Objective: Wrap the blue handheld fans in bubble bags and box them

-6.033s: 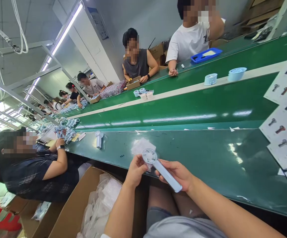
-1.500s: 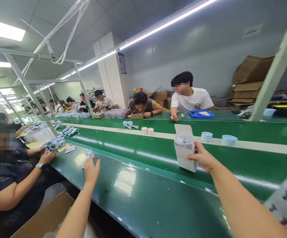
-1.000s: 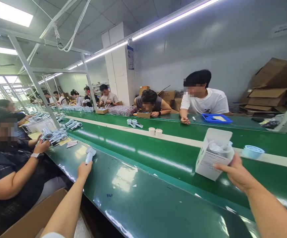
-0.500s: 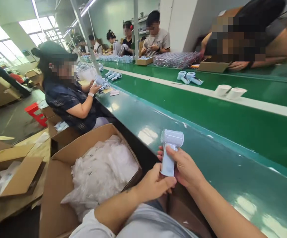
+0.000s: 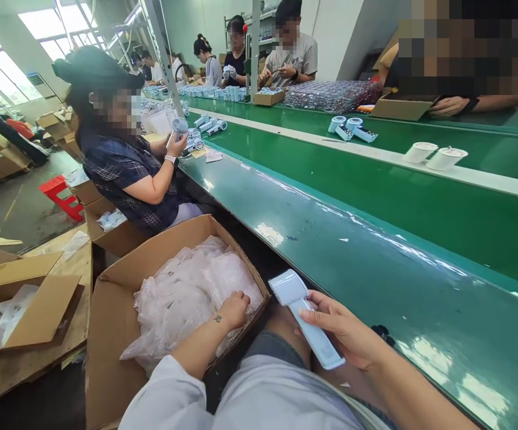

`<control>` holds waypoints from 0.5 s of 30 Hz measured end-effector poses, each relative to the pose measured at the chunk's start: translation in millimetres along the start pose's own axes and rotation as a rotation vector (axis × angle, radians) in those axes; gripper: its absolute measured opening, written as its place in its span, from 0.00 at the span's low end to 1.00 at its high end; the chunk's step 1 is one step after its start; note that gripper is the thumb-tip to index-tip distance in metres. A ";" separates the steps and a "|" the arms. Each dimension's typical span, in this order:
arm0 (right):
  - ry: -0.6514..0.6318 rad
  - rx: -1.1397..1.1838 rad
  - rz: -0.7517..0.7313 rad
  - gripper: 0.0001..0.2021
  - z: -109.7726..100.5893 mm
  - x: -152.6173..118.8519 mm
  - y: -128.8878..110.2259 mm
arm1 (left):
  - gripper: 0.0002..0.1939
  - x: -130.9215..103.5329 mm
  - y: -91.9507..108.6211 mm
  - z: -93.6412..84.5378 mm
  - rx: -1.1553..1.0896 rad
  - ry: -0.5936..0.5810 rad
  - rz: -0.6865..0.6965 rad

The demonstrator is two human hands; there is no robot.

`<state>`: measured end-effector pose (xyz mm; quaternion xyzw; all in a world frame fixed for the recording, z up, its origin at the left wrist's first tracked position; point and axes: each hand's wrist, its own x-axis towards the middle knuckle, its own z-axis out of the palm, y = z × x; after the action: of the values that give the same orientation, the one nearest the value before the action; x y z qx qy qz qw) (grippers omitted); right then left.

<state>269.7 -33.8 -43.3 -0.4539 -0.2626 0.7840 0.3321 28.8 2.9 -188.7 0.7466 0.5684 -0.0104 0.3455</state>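
Note:
My right hand (image 5: 330, 319) is closed around the handle of a light blue device (image 5: 315, 334), whose wide round head points up and left, beside the table edge. My left hand (image 5: 235, 309) rests on the clear plastic bubble bags (image 5: 182, 292) heaped in an open cardboard box (image 5: 107, 334) at my left. Its fingers are curled down against the bags, and whatever they may hold is hidden.
A green work table (image 5: 357, 257) runs diagonally beside a conveyor with two white rolls (image 5: 447, 158) and blue devices (image 5: 352, 128). A co-worker (image 5: 125, 155) sits at the left holding a device. More people work across the line. Other boxes (image 5: 39, 310) stand lower left.
My left hand has let go of the blue device and moved left into the box of bags. My right hand keeps the device, now lower and tilted. The view has shifted slightly.

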 end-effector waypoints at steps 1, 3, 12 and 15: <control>0.006 0.008 -0.007 0.24 -1.0 -0.9 -0.5 | 0.11 1.5 -1.5 1.7 0.016 0.004 0.002; 0.031 0.022 -0.011 0.23 -3.6 -2.5 -1.2 | 0.06 3.1 -4.5 -1.4 0.025 0.027 0.002; -0.299 0.078 0.174 0.45 17.4 8.9 7.3 | 0.12 -40.4 34.6 -61.7 -0.403 0.427 0.207; -0.302 0.097 0.181 0.61 24.6 18.3 11.2 | 0.10 -53.9 49.3 -73.1 -0.783 0.486 0.223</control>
<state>238.0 -29.8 -50.1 -0.3365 -0.2294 0.8817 0.2383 24.4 -9.5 -86.2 0.5974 0.5102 0.4171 0.4570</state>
